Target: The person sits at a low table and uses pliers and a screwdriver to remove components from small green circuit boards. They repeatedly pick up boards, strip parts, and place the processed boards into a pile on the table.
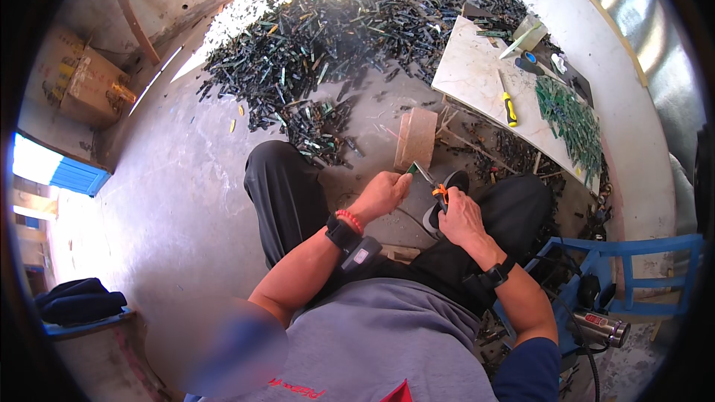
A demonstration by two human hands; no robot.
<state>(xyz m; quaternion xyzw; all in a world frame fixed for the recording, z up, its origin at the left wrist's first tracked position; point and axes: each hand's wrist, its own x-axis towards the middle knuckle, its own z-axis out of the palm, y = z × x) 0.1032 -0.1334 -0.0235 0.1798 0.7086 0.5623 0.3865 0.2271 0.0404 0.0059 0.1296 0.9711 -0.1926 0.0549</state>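
Observation:
My left hand (381,195) is closed in a pinch on a small green strip (412,168), which looks like a piece of circuit board; most of it is hidden by the fingers. My right hand (463,217) is wrapped round a pair of pliers (441,195) with orange and black handles. Their metal jaws point up and left, close beside the green strip; whether they grip it is too small to tell. Both hands are held between my knees, in front of a reddish-brown brick (417,139) on the floor.
A large heap of dark, narrow board strips (298,52) covers the far floor. On the low pale board (469,67) at right lie a yellow-handled screwdriver (509,109) and a pile of green strips (570,120). A blue chair frame (633,246) stands right, cardboard boxes (93,89) left.

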